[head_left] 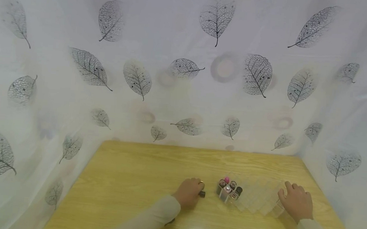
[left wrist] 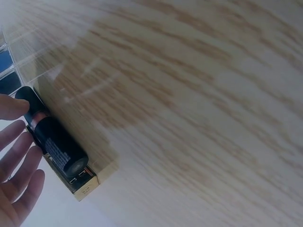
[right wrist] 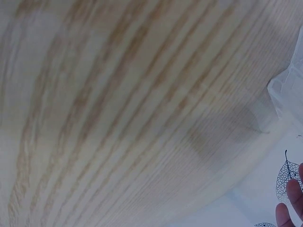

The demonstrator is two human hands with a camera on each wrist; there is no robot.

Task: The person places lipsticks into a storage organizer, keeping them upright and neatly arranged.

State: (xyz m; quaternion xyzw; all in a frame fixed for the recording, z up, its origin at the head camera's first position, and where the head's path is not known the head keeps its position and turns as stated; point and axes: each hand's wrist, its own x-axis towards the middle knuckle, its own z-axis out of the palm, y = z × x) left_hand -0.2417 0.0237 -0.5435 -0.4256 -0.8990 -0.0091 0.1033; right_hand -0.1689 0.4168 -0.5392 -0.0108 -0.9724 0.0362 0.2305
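On the wooden table my left hand [head_left: 189,192] is beside two tubes, left of the clear organizer. The left wrist view shows a black lipstick tube [left wrist: 57,142] lying along a black-and-gold tube [left wrist: 85,187]. My left thumb [left wrist: 12,108] touches the black tube's cap, and the other fingers lie loosely bent along its side. Several lipsticks [head_left: 227,188] stand in the left end of the clear organizer [head_left: 255,195]. At its right end my right hand [head_left: 298,202] rests with relaxed fingers; contact with the edge cannot be made out.
Behind the wooden tabletop [head_left: 126,171] and along its sides hangs a pale sheet [head_left: 174,103] printed with dark leaves. A light reflection shows near the table's front.
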